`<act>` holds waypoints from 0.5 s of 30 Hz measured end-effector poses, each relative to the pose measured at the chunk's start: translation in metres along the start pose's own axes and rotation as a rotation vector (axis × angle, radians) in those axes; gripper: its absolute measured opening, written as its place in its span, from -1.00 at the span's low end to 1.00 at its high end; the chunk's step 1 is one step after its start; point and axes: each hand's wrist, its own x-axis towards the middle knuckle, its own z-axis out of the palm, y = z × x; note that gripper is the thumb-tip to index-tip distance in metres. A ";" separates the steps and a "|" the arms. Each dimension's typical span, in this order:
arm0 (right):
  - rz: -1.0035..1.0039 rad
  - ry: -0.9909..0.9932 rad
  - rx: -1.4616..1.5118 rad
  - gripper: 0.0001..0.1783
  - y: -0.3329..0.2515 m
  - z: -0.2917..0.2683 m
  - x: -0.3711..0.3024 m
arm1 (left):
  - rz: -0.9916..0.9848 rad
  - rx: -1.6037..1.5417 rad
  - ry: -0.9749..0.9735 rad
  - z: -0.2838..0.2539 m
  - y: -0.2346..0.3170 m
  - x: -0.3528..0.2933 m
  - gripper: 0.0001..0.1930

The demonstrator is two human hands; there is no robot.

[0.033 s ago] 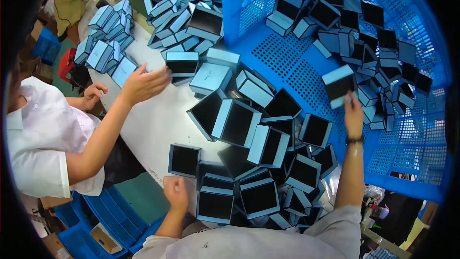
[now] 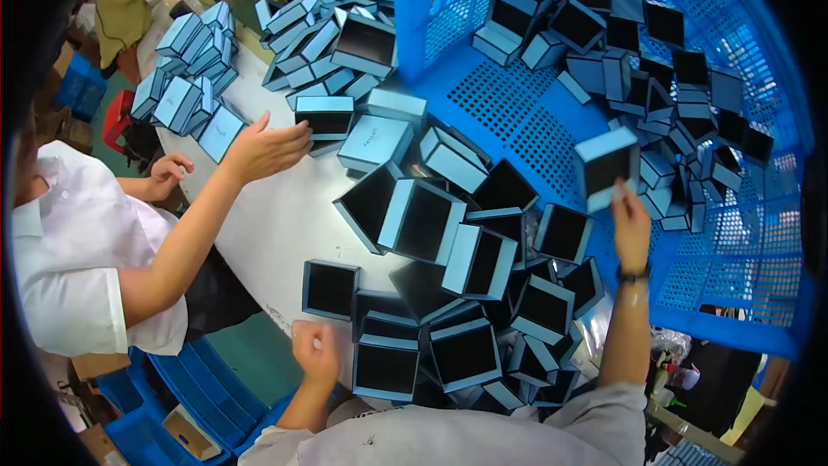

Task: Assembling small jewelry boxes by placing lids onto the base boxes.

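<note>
Your right hand (image 2: 630, 223) is raised over the big blue perforated crate (image 2: 552, 134), its fingers pinched on the lower edge of a pale blue box with a black inside (image 2: 606, 166); you hold that box clear of the heap, just above the jumble of like boxes lying in the crate (image 2: 655, 60). Your left hand (image 2: 315, 350) sits low at the near edge of the white worktop (image 2: 276, 224), fingers curled inward; whether it grips anything you cannot tell from here. It is just beside a box with a black inside lying face up (image 2: 385, 366), and a smaller square box (image 2: 329, 288) lies a little beyond it on the worktop. Between your two hands a dense pile of open boxes (image 2: 466, 250) covers the worktop, some flat, some tilted on edge, touching and overlapping each other. Across from you on the left, a person in a white shirt (image 2: 73, 267) stretches one hand (image 2: 263, 148) with fingers spread toward an open box (image 2: 324, 116), nearly touching it, while that person's other hand (image 2: 168, 171) rests near the worktop's far edge. Behind that reach, closed pale blue boxes stand in rows (image 2: 190, 69).
</note>
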 end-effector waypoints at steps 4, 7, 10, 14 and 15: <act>-0.338 -0.229 0.006 -0.69 -0.073 -0.033 -0.150 | 0.087 -0.589 -0.569 -0.006 0.087 -0.004 -0.53; -0.052 -0.536 0.267 -0.74 -0.122 -0.038 -0.221 | -0.130 -0.857 -0.995 0.020 0.132 -0.019 -0.14; 0.007 -0.532 0.238 -0.71 -0.133 -0.052 -0.264 | -0.438 -1.014 -1.114 0.018 0.137 -0.043 -0.25; -0.022 -0.581 0.588 -0.60 -0.109 -0.100 -0.303 | -0.544 -1.027 -1.220 0.005 0.167 -0.058 -0.46; 0.090 -0.592 0.816 -0.55 -0.094 -0.111 -0.317 | -0.588 -1.066 -1.228 0.000 0.173 -0.064 -0.53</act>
